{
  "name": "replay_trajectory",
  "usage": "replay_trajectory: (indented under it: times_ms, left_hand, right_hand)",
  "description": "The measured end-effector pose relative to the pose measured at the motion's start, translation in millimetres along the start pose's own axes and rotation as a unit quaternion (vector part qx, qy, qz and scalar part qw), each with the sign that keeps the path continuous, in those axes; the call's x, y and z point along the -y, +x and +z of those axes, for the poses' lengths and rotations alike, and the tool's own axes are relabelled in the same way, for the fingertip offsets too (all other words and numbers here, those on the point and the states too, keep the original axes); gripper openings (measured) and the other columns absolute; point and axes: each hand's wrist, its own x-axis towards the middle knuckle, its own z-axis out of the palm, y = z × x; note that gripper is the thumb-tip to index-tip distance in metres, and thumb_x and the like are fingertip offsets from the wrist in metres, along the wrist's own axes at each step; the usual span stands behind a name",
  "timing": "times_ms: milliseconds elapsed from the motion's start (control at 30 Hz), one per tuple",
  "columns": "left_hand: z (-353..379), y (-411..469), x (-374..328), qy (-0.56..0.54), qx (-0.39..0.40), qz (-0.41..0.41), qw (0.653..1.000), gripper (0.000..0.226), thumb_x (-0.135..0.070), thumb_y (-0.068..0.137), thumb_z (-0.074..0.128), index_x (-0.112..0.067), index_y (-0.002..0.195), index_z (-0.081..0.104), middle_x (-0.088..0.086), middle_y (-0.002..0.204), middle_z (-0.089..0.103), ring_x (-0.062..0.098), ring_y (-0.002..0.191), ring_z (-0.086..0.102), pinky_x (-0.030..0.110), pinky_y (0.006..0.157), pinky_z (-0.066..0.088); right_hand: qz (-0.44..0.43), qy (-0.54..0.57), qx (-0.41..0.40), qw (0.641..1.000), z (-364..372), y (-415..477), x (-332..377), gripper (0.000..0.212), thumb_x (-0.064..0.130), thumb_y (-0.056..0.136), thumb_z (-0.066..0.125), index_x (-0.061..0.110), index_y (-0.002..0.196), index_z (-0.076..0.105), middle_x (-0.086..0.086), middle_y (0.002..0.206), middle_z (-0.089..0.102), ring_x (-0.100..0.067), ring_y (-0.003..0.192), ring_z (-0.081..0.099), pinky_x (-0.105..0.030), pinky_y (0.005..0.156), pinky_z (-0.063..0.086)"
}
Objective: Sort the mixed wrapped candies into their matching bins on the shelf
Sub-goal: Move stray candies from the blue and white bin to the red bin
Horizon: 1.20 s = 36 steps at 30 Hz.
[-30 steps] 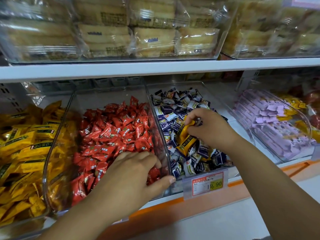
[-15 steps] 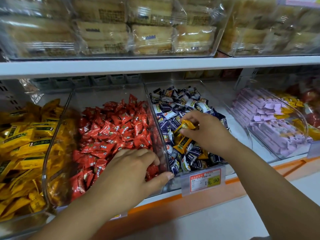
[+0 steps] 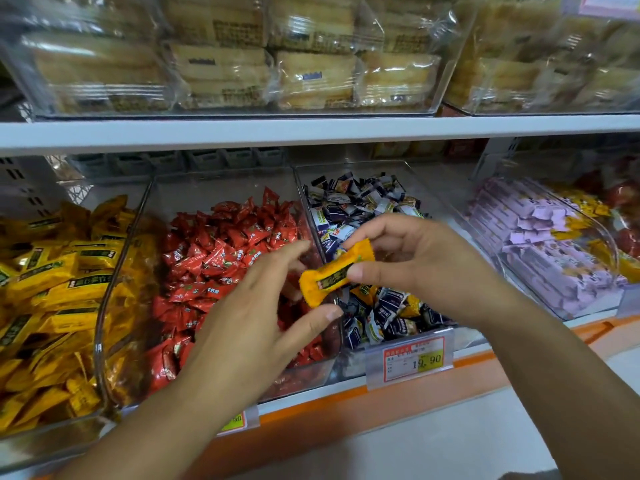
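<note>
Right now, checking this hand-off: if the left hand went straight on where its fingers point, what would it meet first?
Probably the yellow candy that the right hand pinches, just ahead of the open left hand; depth is unclear.

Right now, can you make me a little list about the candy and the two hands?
Held: yellow candy, pinched by the right hand
Helper: left hand, open, fingers spread beside the candy
Blue bin: blue candies with yellow strays among them
Middle bin: red candies
Matching home: yellow candies, far left
</note>
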Motion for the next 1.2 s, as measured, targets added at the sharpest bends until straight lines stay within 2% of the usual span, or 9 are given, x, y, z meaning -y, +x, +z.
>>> replay_trajectory:
  times_ms: [133, 267, 433, 533, 733, 833, 933, 1100, 1200]
  left_hand:
    - [0.5, -2.8, -0.7, 0.032, -0.028, 0.038, 0.998, 0.042, -0.067, 0.087, 0.046, -0.047, 0.124, 0.046, -0.029, 0.103, 0.055, -0.009, 0.083, 0.053, 0.007, 0.064, 0.041]
    - [-1.3, -6.1, 0.1, -0.003, -0.027, 0.007, 1.0, 0.026, -0.055, 0.086, 0.048, -0.047, 0.111, 0.046, -0.023, 0.091, 0.058, 0.001, 0.062, 0.053, 0.023, 0.055, 0.045]
    - [0.6, -6.3, -0.3, -0.022, -0.018, -0.002, 1.0, 0.021, -0.04, 0.087, 0.057, -0.042, 0.097, 0.038, -0.011, 0.079, 0.058, 0.011, 0.056, 0.051, 0.035, 0.05, 0.042]
    - [1.6, -5.6, -0.7, -0.061, -0.018, -0.021, 0.998, 0.02, -0.034, 0.089, 0.053, -0.038, 0.098, 0.037, -0.004, 0.069, 0.054, 0.016, 0.055, 0.049, 0.039, 0.05, 0.04]
    - [-1.7, -3.6, -2.7, -0.093, -0.004, -0.034, 0.995, 0.015, -0.029, 0.093, 0.051, -0.037, 0.103, 0.043, -0.018, 0.079, 0.054, 0.006, 0.061, 0.052, 0.016, 0.053, 0.036]
    - [-2.3, -2.8, -3.5, -0.082, -0.02, -0.014, 0.996, 0.008, -0.041, 0.094, 0.05, -0.036, 0.101, 0.051, -0.023, 0.087, 0.053, 0.001, 0.071, 0.052, 0.01, 0.061, 0.037]
    - [-2.4, -1.1, -0.3, -0.072, -0.053, -0.001, 0.996, 0.018, -0.05, 0.094, 0.046, -0.035, 0.098, 0.054, -0.023, 0.089, 0.05, 0.0, 0.08, 0.051, 0.01, 0.066, 0.036]
    - [-5.0, -2.1, 0.3, -0.072, -0.036, 0.025, 0.996, 0.036, -0.062, 0.084, 0.048, -0.043, 0.114, 0.054, -0.023, 0.1, 0.049, -0.003, 0.094, 0.05, 0.007, 0.073, 0.037]
    - [-1.9, -1.6, 2.3, -0.051, -0.015, 0.038, 0.998, 0.041, -0.065, 0.081, 0.051, -0.041, 0.113, 0.059, -0.023, 0.102, 0.054, -0.003, 0.093, 0.053, 0.015, 0.076, 0.04]
  right_hand:
    - [-0.01, -0.041, -0.01, 0.999, 11.1, 1.4, 1.8, 0.011, 0.026, 0.086, 0.067, 0.029, 0.096, 0.071, 0.011, 0.09, 0.073, -0.002, 0.085, 0.067, -0.015, 0.078, 0.051]
    - [0.054, -0.253, -0.093, 0.962, -13.0, 7.0, -14.3, 0.012, 0.034, 0.093, 0.059, 0.035, 0.102, 0.067, 0.023, 0.09, 0.065, 0.004, 0.087, 0.062, -0.012, 0.071, 0.045]
    - [0.145, -0.439, 0.037, 0.886, -11.0, 12.1, -40.6, 0.064, 0.05, 0.09, 0.058, 0.027, 0.146, 0.039, 0.004, 0.135, 0.042, -0.015, 0.126, 0.039, -0.028, 0.1, 0.035]
    - [0.138, -0.417, 0.044, 0.897, -8.6, 13.9, -40.0, 0.068, 0.047, 0.085, 0.066, 0.028, 0.145, 0.039, 0.005, 0.121, 0.042, -0.013, 0.116, 0.039, -0.026, 0.093, 0.035]
    - [0.091, -0.264, -0.054, 0.959, -18.2, 5.9, -28.4, 0.019, 0.024, 0.089, 0.068, 0.035, 0.104, 0.069, 0.011, 0.091, 0.054, -0.004, 0.074, 0.055, -0.008, 0.059, 0.04]
    - [0.035, -0.147, -0.111, 0.982, -16.9, 0.0, -9.9, 0.02, 0.017, 0.088, 0.067, 0.034, 0.1, 0.07, 0.003, 0.088, 0.065, -0.005, 0.074, 0.062, -0.008, 0.062, 0.045]
    - [-0.016, -0.036, -0.082, 0.996, -8.1, -6.7, 7.3, 0.026, 0.011, 0.084, 0.069, 0.032, 0.099, 0.066, 0.003, 0.085, 0.065, -0.009, 0.076, 0.065, -0.015, 0.069, 0.05]
    - [-0.035, -0.047, -0.041, 0.997, 16.1, -5.6, 7.4, 0.029, 0.007, 0.082, 0.073, 0.029, 0.098, 0.06, 0.002, 0.085, 0.064, -0.019, 0.079, 0.062, -0.032, 0.074, 0.055]
    - [-0.049, -0.056, -0.021, 0.997, 29.6, -5.1, 8.3, 0.03, 0.007, 0.082, 0.074, 0.027, 0.098, 0.059, 0.004, 0.085, 0.066, -0.017, 0.079, 0.063, -0.03, 0.076, 0.055]
